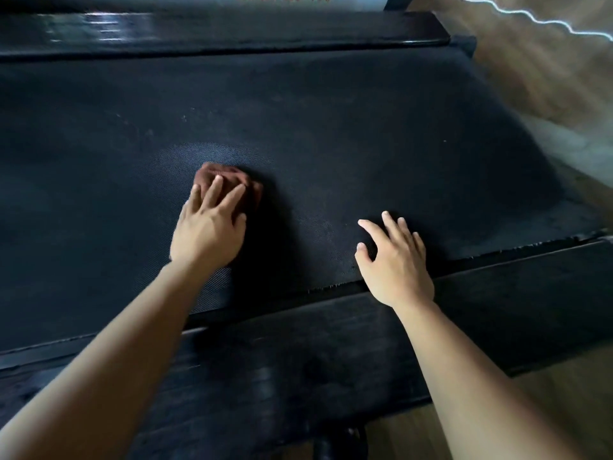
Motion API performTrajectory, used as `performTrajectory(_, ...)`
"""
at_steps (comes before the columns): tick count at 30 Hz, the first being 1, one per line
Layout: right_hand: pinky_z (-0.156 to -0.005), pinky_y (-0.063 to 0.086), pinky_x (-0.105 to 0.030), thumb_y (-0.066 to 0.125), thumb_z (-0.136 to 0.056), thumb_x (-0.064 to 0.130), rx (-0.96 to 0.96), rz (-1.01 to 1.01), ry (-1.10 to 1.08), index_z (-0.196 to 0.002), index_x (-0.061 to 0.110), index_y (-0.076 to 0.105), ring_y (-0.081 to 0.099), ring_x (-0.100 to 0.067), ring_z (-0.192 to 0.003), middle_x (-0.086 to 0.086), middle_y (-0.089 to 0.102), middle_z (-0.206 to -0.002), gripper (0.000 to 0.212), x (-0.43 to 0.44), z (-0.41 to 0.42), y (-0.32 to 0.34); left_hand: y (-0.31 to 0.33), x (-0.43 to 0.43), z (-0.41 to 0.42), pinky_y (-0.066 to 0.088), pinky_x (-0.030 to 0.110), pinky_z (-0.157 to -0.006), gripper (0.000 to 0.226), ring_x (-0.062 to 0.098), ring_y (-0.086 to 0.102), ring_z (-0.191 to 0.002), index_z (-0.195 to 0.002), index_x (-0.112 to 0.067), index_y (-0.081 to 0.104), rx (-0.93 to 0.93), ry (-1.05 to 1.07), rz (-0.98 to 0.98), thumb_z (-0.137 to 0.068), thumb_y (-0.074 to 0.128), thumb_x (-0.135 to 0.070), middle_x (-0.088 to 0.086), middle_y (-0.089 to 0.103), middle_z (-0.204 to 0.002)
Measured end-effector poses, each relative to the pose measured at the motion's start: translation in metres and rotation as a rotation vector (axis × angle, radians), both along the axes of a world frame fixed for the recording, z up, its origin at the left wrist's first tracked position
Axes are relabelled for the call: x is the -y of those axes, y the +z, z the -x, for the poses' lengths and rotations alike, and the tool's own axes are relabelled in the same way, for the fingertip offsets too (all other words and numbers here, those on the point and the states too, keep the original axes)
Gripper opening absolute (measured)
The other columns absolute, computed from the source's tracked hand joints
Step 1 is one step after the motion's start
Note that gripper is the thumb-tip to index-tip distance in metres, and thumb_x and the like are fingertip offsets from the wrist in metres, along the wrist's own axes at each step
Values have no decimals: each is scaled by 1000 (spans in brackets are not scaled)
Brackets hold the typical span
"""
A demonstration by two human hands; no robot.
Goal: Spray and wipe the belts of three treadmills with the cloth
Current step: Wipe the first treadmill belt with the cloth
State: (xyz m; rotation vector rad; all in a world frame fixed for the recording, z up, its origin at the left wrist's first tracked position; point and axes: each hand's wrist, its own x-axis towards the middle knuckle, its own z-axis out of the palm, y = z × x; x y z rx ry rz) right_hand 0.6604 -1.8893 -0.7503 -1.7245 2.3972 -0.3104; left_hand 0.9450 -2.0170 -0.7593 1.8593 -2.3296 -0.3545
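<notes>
A black textured treadmill belt fills most of the view. A bunched reddish-brown cloth lies on the belt left of centre. My left hand presses flat on top of the cloth, fingers spread over it. My right hand rests on the belt near its front edge, fingers apart and holding nothing. A paler patch of belt shows just beyond the cloth. No spray bottle is in view.
A black side rail runs along the near edge of the belt, another along the far edge. Wooden floor shows at the right and bottom right. A white wavy cord lies at the top right.
</notes>
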Motion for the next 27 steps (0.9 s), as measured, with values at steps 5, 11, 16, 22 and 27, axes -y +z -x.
performTrajectory(5, -123, 11, -49, 45, -98, 41, 7, -2, -4, -144, 40, 42, 15, -26, -151, -3, 25, -163, 45, 0, -1, 0, 4, 36, 57, 11, 47, -126, 60, 39, 6, -155, -157, -39, 27, 32, -13, -17, -98, 42, -42, 6, 16, -169)
performTrajectory(11, -123, 11, -48, 46, -98, 41, 17, -17, 1, -144, 40, 42, 14, -26, -152, -3, 24, -163, 46, 0, 0, 1, 6, -24, 91, 15, 47, -126, 61, 35, 10, -155, -155, -40, 32, -41, -342, -14, -95, 44, -43, 2, 19, -168)
performTrajectory(16, -122, 12, -49, 46, -98, 42, 13, -7, 2, -144, 39, 43, 16, -27, -151, -4, 25, -163, 47, 0, 1, 1, 7, -80, 36, 25, 50, -123, 59, 34, 21, -153, -150, -41, 42, -70, -334, 6, -92, 41, -49, 0, 31, -164)
performTrajectory(22, -121, 14, -50, 48, -97, 41, -8, 12, 12, -143, 38, 44, 19, -29, -150, -5, 28, -161, 46, 0, 1, -1, 5, -37, -31, 18, 46, -126, 59, 37, 19, -153, -152, -38, 40, -26, 16, 36, -94, 46, -44, 6, 30, -165)
performTrajectory(27, -122, 12, -49, 46, -98, 41, -2, 2, 0, -144, 40, 42, 16, -27, -151, -4, 27, -162, 46, 0, 1, -2, 1, 24, 12, 11, 48, -126, 61, 39, 9, -154, -156, -40, 27, 29, 129, -23, -96, 37, -48, 7, 17, -168)
